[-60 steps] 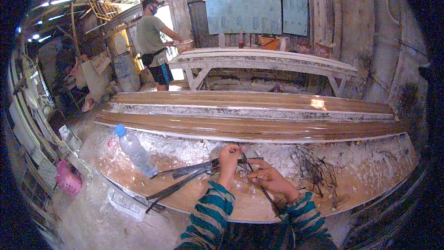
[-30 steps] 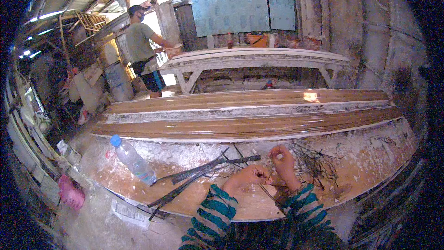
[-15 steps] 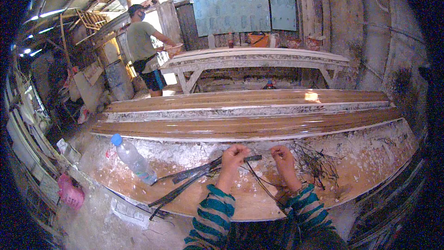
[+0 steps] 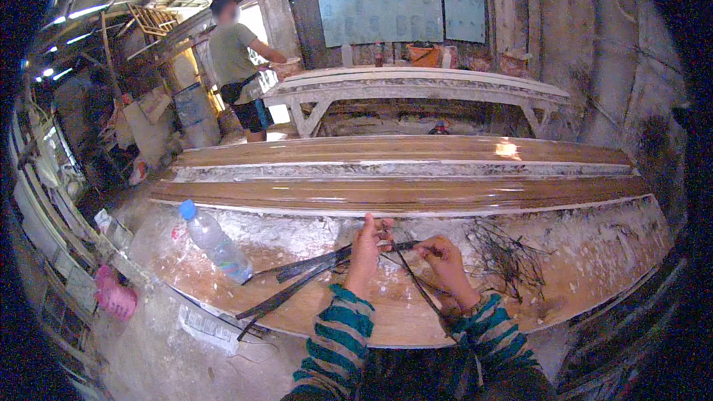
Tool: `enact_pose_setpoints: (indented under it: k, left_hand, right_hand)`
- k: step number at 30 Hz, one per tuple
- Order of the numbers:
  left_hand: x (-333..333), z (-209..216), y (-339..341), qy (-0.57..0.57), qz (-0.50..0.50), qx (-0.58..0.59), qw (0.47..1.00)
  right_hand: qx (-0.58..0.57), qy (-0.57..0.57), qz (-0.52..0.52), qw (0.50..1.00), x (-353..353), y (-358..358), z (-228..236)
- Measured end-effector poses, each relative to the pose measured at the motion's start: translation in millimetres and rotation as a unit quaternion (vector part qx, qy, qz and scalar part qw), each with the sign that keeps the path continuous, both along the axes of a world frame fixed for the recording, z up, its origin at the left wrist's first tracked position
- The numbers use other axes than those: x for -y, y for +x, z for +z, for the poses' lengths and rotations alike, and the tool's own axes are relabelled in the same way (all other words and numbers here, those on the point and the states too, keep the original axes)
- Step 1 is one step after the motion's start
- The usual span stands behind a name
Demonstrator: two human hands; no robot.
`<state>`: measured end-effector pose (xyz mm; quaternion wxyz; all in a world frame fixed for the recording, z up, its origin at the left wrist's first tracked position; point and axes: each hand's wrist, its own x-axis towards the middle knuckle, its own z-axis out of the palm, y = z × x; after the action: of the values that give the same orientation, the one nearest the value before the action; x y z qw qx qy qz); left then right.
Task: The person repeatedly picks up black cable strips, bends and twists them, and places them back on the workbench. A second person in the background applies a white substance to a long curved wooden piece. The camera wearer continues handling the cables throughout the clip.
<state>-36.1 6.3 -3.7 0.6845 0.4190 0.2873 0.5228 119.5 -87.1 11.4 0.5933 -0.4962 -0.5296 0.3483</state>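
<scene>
Spreading across the middle of the frame, the brown desk (image 4: 401, 327) is dusted with white powder and flecks, heaviest along its far side. Two long glossy brown panels (image 4: 334, 194) are laid side by side there, edged in white. Beyond them, a whitened trestle (image 4: 445, 95) is topped with pale boards, and an orange container (image 4: 424, 56) is set near its back. Blue panels (image 4: 379, 4) are mounted above, and at upper left a co-worker (image 4: 235, 56) is seen beside the trestle's end. On the grey floor at lower left, a pink basket (image 4: 116, 293) is spotted.

Now to the black strips (image 4: 297, 271): flat, narrow and dull-sheened, they are bunched at the centre and fanned out toward lower left, some ends hung past the near edge. A clear bottle (image 4: 215, 241) with a blue cap is touched, or nearly, by one end. At right, a tangle of thin black strands (image 4: 509, 260) is heaped.

The left hand (image 4: 365, 241) is raised, fingers loosely curled; what is held cannot be told. The right hand (image 4: 440, 256) is narrowed at the strips' right end, though whether they are gripped cannot be told.
</scene>
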Motion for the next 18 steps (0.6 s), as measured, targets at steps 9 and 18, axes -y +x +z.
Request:
enact_pose_setpoints:
  k: [9, 18]
  left_hand:
    - [8, 2, 12, 0.077, -0.032, -0.085, 0.993]
    - [-2, -2, 0, 0.104, 0.187, -0.164, 0.963]
  right_hand:
    - [-0.101, -0.06, -0.048, 0.992, -11, 28, -7]
    - [-0.029, 0.032, 0.064, 0.997, -14, 18, -18]
